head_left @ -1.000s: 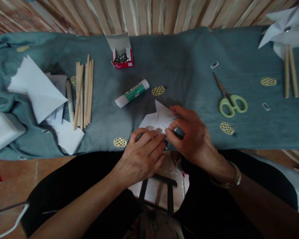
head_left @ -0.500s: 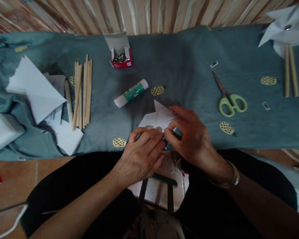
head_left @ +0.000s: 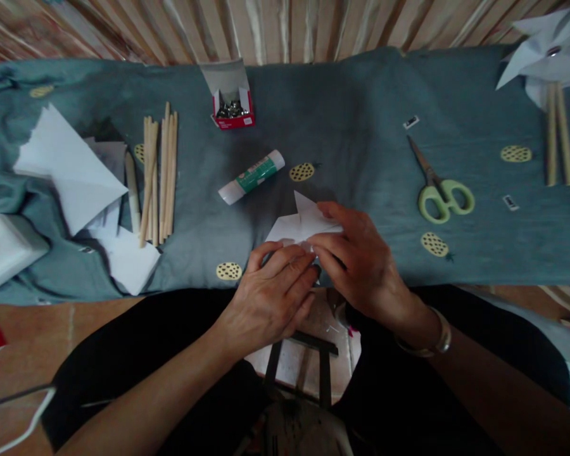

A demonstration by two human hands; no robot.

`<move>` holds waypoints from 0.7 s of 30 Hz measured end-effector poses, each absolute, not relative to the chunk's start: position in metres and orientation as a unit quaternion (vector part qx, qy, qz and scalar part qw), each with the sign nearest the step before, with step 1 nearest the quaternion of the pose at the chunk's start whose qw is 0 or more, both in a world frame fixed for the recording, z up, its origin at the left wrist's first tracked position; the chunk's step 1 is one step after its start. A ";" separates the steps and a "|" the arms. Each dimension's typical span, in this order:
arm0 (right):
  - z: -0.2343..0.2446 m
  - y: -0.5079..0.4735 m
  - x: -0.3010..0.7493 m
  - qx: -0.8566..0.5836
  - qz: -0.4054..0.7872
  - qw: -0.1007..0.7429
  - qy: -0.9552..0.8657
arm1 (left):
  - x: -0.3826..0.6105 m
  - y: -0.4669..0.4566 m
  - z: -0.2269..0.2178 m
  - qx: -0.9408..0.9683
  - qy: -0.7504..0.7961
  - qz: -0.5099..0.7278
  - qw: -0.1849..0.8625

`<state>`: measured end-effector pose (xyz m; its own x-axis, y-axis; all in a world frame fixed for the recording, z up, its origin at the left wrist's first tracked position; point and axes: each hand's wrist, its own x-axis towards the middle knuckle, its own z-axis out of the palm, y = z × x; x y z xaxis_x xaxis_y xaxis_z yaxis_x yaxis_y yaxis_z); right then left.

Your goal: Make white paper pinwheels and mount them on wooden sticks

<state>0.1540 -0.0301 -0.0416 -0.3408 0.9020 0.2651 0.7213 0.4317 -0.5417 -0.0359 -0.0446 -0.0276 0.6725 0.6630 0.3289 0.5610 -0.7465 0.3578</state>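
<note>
A folded white paper piece [head_left: 300, 221] lies on the blue-grey cloth [head_left: 342, 107] near its front edge. My left hand [head_left: 270, 294] rests on the paper's near side, fingers curled and pressed down on it. My right hand [head_left: 356, 256] covers the paper's right part, its fingertips pinched on the fold beside my left fingers. Most of the paper is hidden under both hands; only pointed flaps stick out at the far side. A bracelet sits on my right wrist.
A glue stick [head_left: 251, 177] lies just beyond the paper. A red box of pins [head_left: 232, 107] stands behind it. Wooden sticks [head_left: 159, 174] and white paper sheets [head_left: 71, 171] lie at the left. Green scissors [head_left: 439, 190] lie at the right, a finished paper pinwheel [head_left: 546, 54] at far right.
My right hand has slid slightly left and flattened over the paper, hiding more of it. My left hand has hardly moved.
</note>
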 end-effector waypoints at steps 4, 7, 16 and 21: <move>-0.041 -0.031 0.155 -0.488 0.143 0.257 -0.822 | -0.035 -0.045 -0.027 0.907 0.343 0.219 0.109; -0.040 -0.034 0.152 -0.478 0.121 0.243 -0.835 | -0.035 -0.045 -0.026 0.908 0.343 0.217 0.103; -0.042 -0.036 0.143 -0.478 0.128 0.231 -0.838 | -0.035 -0.042 -0.026 0.906 0.342 0.228 0.101; -0.042 -0.027 0.155 -0.488 0.185 0.310 -0.795 | -0.036 -0.040 -0.025 0.904 0.343 0.236 0.102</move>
